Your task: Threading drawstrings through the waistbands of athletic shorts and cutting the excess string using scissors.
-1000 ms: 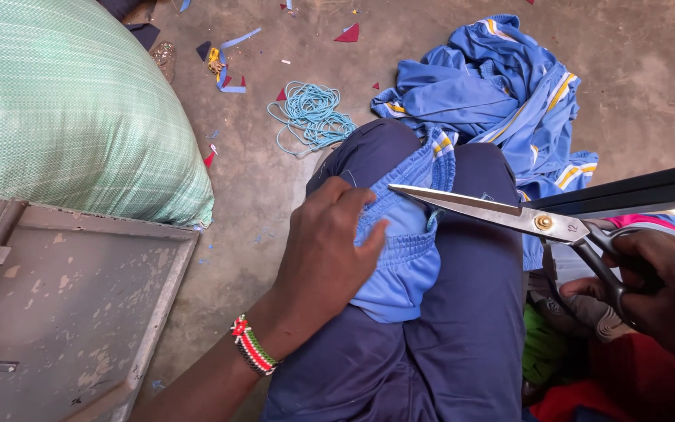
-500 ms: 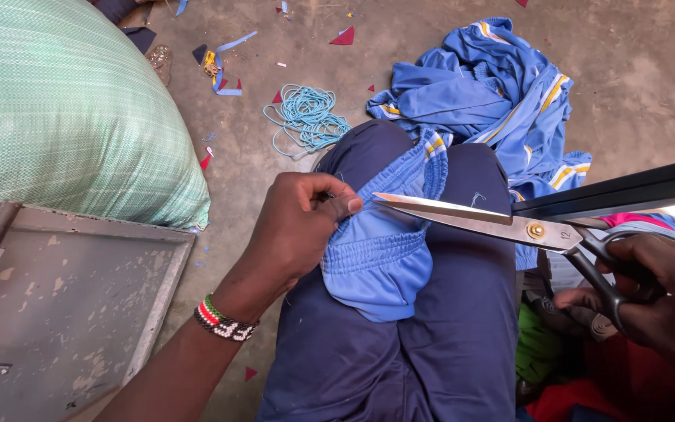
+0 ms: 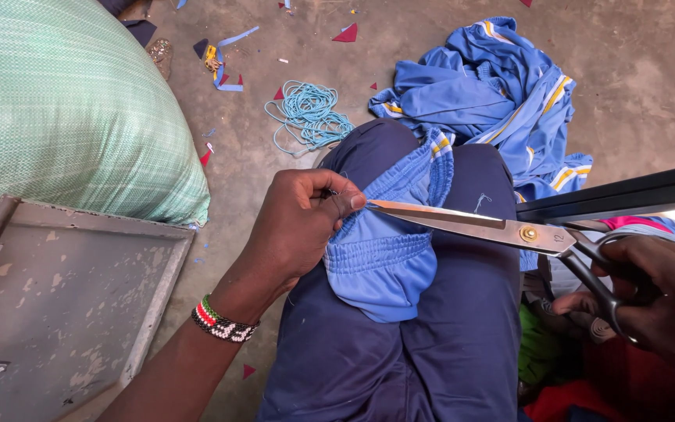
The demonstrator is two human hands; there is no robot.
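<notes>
- Head view: we see our left hand [image 3: 300, 227] pinching the gathered edge of a blue garment [image 3: 384, 250] that lies draped over our knee, which is clothed in dark blue trousers [image 3: 447, 344]. The fingers [image 3: 345, 202] are closed tight on the cloth, seemingly to keep that edge taut and lifted toward the blades.
- Our right hand [image 3: 666, 305] holds a pair of large metal scissors [image 3: 501, 227] by the dark handles, fingers curled through the loops. The blades look nearly closed, and their tip touches the cloth just beside the left fingertips; the knee seems to serve as a firm rest under the cloth.
- On the floor [image 3: 650, 78] beyond the knee lies a heap of blue clothing with yellow and white stripes [image 3: 494, 101], near a coil of light blue cord [image 3: 310, 113] and scattered red and blue scraps [image 3: 345, 33].
- A big green woven sack [image 3: 64, 109] sits at the left, above a worn grey metal panel [image 3: 48, 297].
- A beaded wristband [image 3: 222, 322] circles our left wrist.
- Hard to make out: the right hand is cut off by the frame edge, so its full grip is partly hidden. We cannot tell whether the blade tip is under or over the cloth. The red and green things [image 3: 556, 367] at lower right are too jumbled to name.
</notes>
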